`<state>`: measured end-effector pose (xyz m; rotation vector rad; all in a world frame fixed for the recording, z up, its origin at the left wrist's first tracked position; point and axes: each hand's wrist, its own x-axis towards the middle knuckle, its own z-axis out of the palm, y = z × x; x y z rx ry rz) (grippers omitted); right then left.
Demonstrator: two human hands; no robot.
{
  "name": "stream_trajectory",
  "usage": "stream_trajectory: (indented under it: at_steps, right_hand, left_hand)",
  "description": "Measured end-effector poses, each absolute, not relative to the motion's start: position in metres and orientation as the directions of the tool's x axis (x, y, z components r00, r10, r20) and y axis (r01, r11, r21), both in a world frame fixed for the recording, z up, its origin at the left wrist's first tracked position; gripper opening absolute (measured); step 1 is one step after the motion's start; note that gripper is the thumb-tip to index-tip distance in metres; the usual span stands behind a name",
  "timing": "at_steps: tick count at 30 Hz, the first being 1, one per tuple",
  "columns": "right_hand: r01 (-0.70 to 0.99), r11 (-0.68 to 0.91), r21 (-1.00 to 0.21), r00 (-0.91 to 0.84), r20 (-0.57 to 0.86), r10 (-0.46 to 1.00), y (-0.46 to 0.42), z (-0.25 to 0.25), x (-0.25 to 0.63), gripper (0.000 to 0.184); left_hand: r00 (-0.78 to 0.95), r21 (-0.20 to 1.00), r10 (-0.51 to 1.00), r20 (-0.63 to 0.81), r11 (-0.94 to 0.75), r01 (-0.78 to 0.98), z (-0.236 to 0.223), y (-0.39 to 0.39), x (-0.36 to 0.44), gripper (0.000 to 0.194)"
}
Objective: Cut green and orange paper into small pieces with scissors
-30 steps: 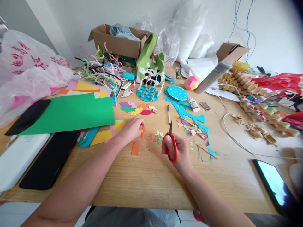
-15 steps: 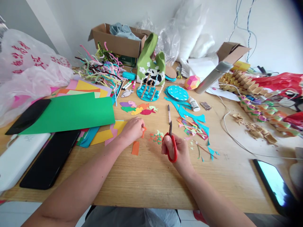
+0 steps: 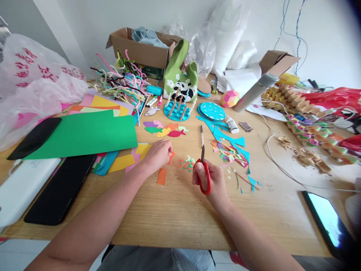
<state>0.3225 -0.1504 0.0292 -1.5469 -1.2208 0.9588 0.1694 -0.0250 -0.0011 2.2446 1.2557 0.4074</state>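
Observation:
My right hand (image 3: 211,178) grips a pair of red-handled scissors (image 3: 208,178), blades together and pointing away from me. My left hand (image 3: 160,153) is closed, pinching a small piece of orange paper (image 3: 172,157) at its fingertips; most of the fingers are hidden behind the back of the hand. Below it an orange paper strip (image 3: 161,176) with a rounded end lies on the table. Between the two hands lies a scatter of tiny green and orange paper bits (image 3: 187,163). Beyond the left hand are several colourful paper fish (image 3: 163,130).
Green card (image 3: 93,133) and coloured paper lie at the left beside a white power bank (image 3: 25,188). Blue paper scraps (image 3: 228,137), a pen (image 3: 201,135) and a glue bottle (image 3: 231,124) lie ahead. A cable (image 3: 282,172) and a lit phone (image 3: 324,218) are at the right.
The orange piece at my left fingertips is turned slightly and shows a different shape. My right hand and the scissors hold almost the same position.

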Motion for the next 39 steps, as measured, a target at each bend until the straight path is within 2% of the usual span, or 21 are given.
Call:
stream_trajectory:
  at_steps: [4,6,11,13,21,32,34,39]
  right_hand:
    - [0.267,-0.091,-0.960,0.204,-0.036,0.978,-0.151,0.029,0.323,0.046]
    - [0.269,-0.092,-0.959,0.205,-0.036,0.978,-0.151,0.030,0.322,0.046]
    - [0.266,-0.092,-0.959,0.206,-0.037,0.978,-0.151,0.031,0.322,0.046]
    - [0.266,-0.095,-0.959,0.207,-0.039,0.978,-0.151,0.031,0.322,0.046]
    - [0.260,-0.099,-0.960,0.201,-0.047,0.978,-0.151,0.030,0.321,0.047]
    - [0.262,-0.102,-0.960,0.194,-0.051,0.980,-0.150,0.031,0.320,0.047]
    - [0.262,-0.105,-0.959,0.196,-0.054,0.979,-0.150,0.031,0.320,0.047]
    - [0.275,-0.107,-0.956,0.202,-0.051,0.978,-0.150,0.032,0.321,0.047]
  left_hand:
    - [0.523,0.622,0.852,-0.020,-0.399,0.674,0.000,-0.023,0.168,0.012]
    - [0.518,0.603,0.855,-0.017,-0.405,0.688,0.003,-0.025,0.168,0.009]
    - [0.509,0.380,0.859,0.054,-0.490,0.785,0.011,-0.041,0.172,0.002]
    - [0.503,0.306,0.862,0.062,-0.497,0.812,0.012,-0.046,0.175,0.006]
    - [0.467,0.195,0.880,0.087,-0.474,0.858,0.006,-0.051,0.188,0.021]
    - [0.492,0.197,0.868,0.059,-0.494,0.847,0.011,-0.051,0.188,0.020]
    - [0.471,0.253,0.881,0.048,-0.467,0.847,0.010,-0.046,0.184,0.016]
    - [0.485,0.480,0.873,-0.043,-0.408,0.777,0.016,-0.027,0.166,0.010]
